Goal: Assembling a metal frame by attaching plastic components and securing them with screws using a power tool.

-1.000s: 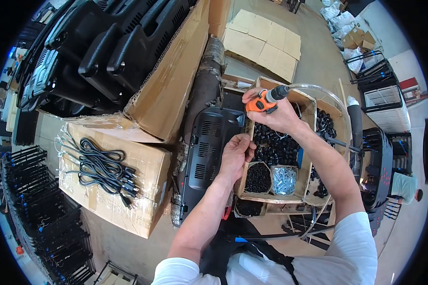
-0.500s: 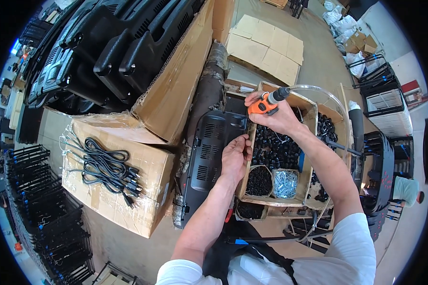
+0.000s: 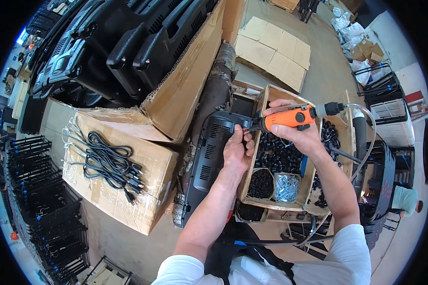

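My right hand (image 3: 303, 137) is wrapped round an orange power screwdriver (image 3: 290, 119), which lies nearly level with its bit pointing left. A clear hose (image 3: 372, 130) runs from its back end. The bit reaches the right edge of a black plastic housing with vent slots (image 3: 209, 154), close to the fingertips of my left hand (image 3: 238, 151). Those fingers are pinched together at that edge; whatever is between them is too small or hidden. Under the housing is a worn, padded support (image 3: 216, 78).
Right of the housing, a wooden bin (image 3: 271, 205) holds black plastic parts (image 3: 283, 159), small black screws (image 3: 260, 184) and silver screws (image 3: 286, 186). Black power cords (image 3: 107, 159) lie on a carton (image 3: 81, 178) at left. Behind it, an open carton (image 3: 185, 80) holds black housings (image 3: 123, 61).
The screwdriver has swung from pointing back toward the upper right to lying level, its bit now at the housing's edge. My left hand stays at that edge, slightly shifted.
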A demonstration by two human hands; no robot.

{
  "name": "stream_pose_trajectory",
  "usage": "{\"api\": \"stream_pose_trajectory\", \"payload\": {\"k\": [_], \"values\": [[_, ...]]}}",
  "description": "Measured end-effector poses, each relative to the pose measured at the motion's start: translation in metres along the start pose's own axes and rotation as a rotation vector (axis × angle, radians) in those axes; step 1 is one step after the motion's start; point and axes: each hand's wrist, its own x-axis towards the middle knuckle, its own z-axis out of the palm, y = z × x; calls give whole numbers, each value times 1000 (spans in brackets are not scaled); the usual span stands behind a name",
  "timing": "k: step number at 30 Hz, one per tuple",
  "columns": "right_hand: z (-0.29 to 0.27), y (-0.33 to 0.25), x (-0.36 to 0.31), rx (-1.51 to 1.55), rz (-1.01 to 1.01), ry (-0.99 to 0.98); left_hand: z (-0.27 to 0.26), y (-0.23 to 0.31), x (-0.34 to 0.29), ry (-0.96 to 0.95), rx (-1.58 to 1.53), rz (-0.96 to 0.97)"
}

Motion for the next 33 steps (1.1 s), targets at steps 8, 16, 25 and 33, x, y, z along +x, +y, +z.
{"api": "stream_pose_trajectory", "payload": {"k": [8,16,25,33], "values": [[-3,-1,-1,37,12,-10,2,13,-5,-83,140,29],[-7,-10,0,-57,18,-66,1,27,-5,-62,364,-47],[-2,-12,-4,-102,-39,-143,-3,37,-10,-89,323,-170],[9,-14,17,-52,-115,-41,-14,13,-25,21,265,-51]]}}
